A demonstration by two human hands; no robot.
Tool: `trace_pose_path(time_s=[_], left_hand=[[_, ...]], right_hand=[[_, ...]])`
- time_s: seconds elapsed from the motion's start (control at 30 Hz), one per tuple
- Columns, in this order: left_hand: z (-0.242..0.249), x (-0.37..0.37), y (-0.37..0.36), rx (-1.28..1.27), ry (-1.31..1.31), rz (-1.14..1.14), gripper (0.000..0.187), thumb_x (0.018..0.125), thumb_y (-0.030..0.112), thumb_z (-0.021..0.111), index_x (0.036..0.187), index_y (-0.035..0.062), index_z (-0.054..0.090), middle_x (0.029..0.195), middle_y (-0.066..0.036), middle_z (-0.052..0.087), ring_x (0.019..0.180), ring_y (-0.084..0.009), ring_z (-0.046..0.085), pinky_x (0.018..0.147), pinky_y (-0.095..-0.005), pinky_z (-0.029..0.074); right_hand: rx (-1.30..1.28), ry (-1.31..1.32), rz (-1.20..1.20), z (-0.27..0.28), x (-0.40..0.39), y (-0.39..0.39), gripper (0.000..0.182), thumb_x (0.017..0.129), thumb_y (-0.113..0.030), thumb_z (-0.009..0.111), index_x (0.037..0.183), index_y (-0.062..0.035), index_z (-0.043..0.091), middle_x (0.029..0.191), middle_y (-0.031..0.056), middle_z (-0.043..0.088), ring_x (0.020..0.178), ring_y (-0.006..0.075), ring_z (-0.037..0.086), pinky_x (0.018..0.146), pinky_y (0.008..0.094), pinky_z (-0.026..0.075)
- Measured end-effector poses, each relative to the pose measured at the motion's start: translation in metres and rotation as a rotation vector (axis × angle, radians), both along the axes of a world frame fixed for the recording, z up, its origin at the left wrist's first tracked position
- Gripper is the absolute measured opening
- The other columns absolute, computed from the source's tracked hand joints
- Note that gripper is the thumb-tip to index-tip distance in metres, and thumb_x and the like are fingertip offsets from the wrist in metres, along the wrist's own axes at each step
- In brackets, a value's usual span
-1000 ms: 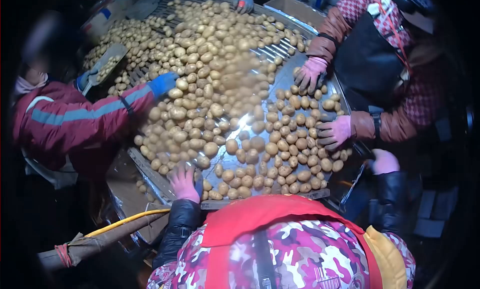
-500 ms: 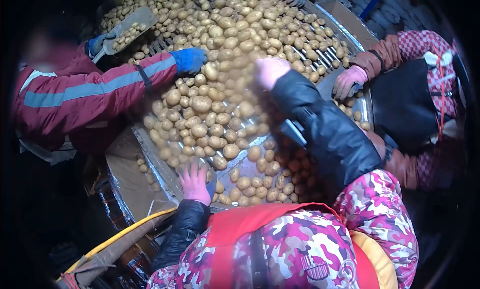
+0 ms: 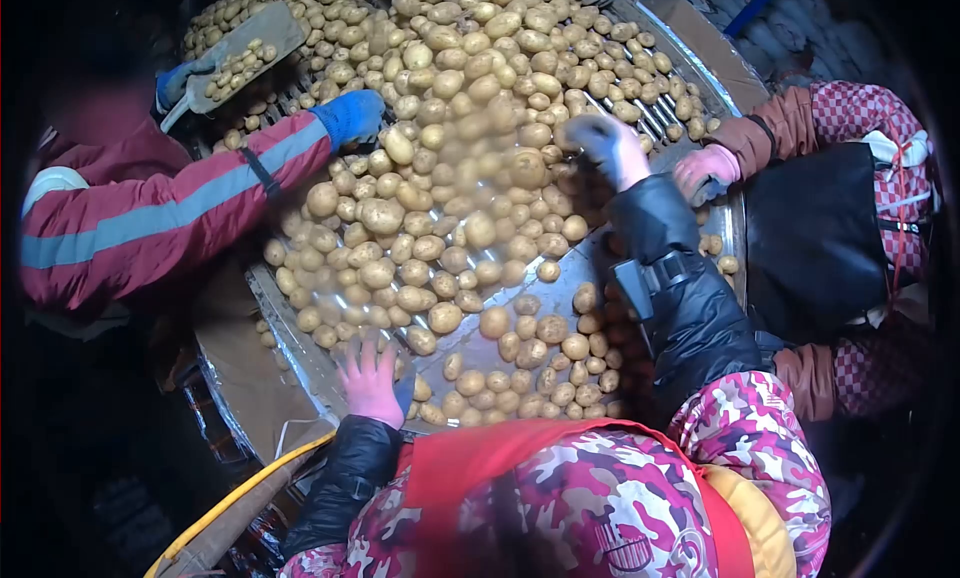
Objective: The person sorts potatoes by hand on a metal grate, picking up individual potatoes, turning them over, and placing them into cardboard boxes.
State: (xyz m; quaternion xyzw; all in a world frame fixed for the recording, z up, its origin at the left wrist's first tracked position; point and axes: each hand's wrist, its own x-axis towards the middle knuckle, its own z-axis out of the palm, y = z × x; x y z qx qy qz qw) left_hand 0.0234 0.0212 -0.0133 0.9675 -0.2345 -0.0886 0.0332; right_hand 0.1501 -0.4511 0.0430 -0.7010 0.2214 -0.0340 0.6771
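Many potatoes [image 3: 440, 248] cover a slatted metal sorting table, with a smaller group [image 3: 520, 383] on the bare metal plate [image 3: 470, 338] nearest my body. My left hand [image 3: 372, 383], in a pink glove with a dark palm, rests with fingers spread at the near left edge, touching the closest potatoes. Over the right side of the heap is my right hand [image 3: 612, 150], in a similar glove, its fingers blurred by motion. Whether it holds a potato I cannot make out. A dark sleeve covers each of my forearms.
On the left, a co-worker's blue-gloved hand [image 3: 350, 118] reaches into the heap, and their other hand holds a scoop [image 3: 250, 58] with potatoes. At right, another co-worker's pink-gloved hand [image 3: 706, 173] is close to mine. A yellow-rimmed bag [image 3: 240, 493] hangs at lower left.
My right hand has moved right across the heap, turning its dark palm side into view. My left hand stays spread at the edge. The left co-worker's arm has shifted left in view.
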Motion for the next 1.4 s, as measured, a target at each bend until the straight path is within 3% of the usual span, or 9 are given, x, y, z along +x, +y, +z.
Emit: trace_pose_path(time_s=[0.1,0.4,0.5,0.67,0.7,0.87,1.03,1.13,1.4], left_hand=[[0.0,-0.002,-0.002,-0.004,-0.019,0.009,0.059,0.091,0.034,0.072,0.145,0.0158,0.059,0.157,-0.018,0.044,0.147,-0.0475,0.035,0.119,-0.0657,0.027],[0.024,-0.019,-0.021,-0.727,-0.043,0.008,0.066,0.09,0.009,0.076,0.151,0.0045,0.052,0.144,-0.023,0.056,0.126,-0.0389,0.062,0.105,-0.048,0.053],[0.051,-0.012,-0.072,-1.629,1.162,0.848,0.077,0.098,0.022,0.072,0.163,0.0085,0.031,0.146,-0.017,0.056,0.131,-0.0301,0.058,0.107,-0.046,0.052],[0.027,-0.03,-0.06,-1.462,1.366,0.539,0.054,0.108,0.05,0.051,0.153,0.0212,0.05,0.151,-0.009,0.055,0.133,-0.0298,0.059,0.104,-0.0587,0.053],[0.036,-0.031,-0.061,-1.514,1.598,0.885,0.059,0.106,0.058,0.05,0.152,0.019,0.052,0.148,-0.011,0.057,0.128,-0.0295,0.062,0.103,-0.0561,0.055],[0.042,-0.037,-0.052,-1.543,1.608,0.8,0.077,0.1,0.074,0.049,0.15,0.015,0.052,0.143,-0.014,0.06,0.125,-0.037,0.062,0.102,-0.0611,0.053],[0.072,-0.051,-0.032,-1.808,1.787,0.723,0.063,0.104,0.051,0.056,0.138,-0.002,0.054,0.146,-0.024,0.057,0.134,-0.0425,0.057,0.114,-0.0557,0.049],[0.083,-0.047,-0.029,-1.794,1.815,0.868,0.048,0.102,0.025,0.062,0.141,0.001,0.052,0.145,-0.02,0.057,0.134,-0.0386,0.058,0.114,-0.0542,0.049],[0.029,-0.046,-0.026,-1.599,1.661,0.84,0.068,0.099,0.032,0.068,0.159,0.0176,0.039,0.146,-0.015,0.056,0.123,-0.0313,0.063,0.098,-0.0496,0.057]], right_hand=[[-0.936,0.081,0.346,-0.027,0.003,0.038,0.063,0.088,-0.046,0.075,0.138,-0.0097,0.064,0.12,0.0234,0.072,0.114,0.0364,0.07,0.097,0.0465,0.055],[-0.39,0.063,0.492,0.012,-0.06,0.104,0.072,0.083,-0.042,0.084,0.143,-0.0092,0.062,0.125,0.0202,0.072,0.112,0.0324,0.072,0.096,0.041,0.056],[-0.529,-0.187,0.666,-0.014,-0.117,0.149,0.076,0.085,-0.039,0.085,0.148,-0.0072,0.057,0.111,0.0153,0.075,0.103,0.0265,0.073,0.093,0.0389,0.057],[-0.349,-0.028,0.664,0.032,-0.14,0.182,0.062,0.095,-0.026,0.077,0.15,-0.0067,0.054,0.104,0.0149,0.073,0.085,0.0196,0.073,0.076,0.0339,0.06],[-0.345,-0.031,0.61,0.037,-0.139,0.184,0.06,0.097,-0.023,0.074,0.15,-0.0058,0.054,0.105,0.0153,0.072,0.08,0.017,0.073,0.07,0.0319,0.06],[-0.559,-0.69,0.919,0.008,-0.134,0.215,0.051,0.097,-0.026,0.075,0.141,-0.0046,0.059,0.117,0.0167,0.069,0.097,0.0273,0.071,0.086,0.0393,0.059],[-0.372,-0.026,0.538,-0.001,-0.016,0.194,0.044,0.096,-0.025,0.071,0.135,-0.0073,0.064,0.118,0.0198,0.069,0.11,0.037,0.069,0.097,0.0452,0.055],[-0.997,-0.297,0.554,-0.034,0.054,0.185,0.046,0.093,-0.014,0.062,0.139,-0.0149,0.063,0.131,0.0203,0.065,0.117,0.04,0.066,0.1,0.0485,0.054],[-1.339,-0.038,0.74,-0.038,0.047,0.197,0.045,0.094,-0.02,0.065,0.139,-0.0147,0.058,0.128,0.0227,0.064,0.115,0.0412,0.067,0.096,0.0495,0.055]])
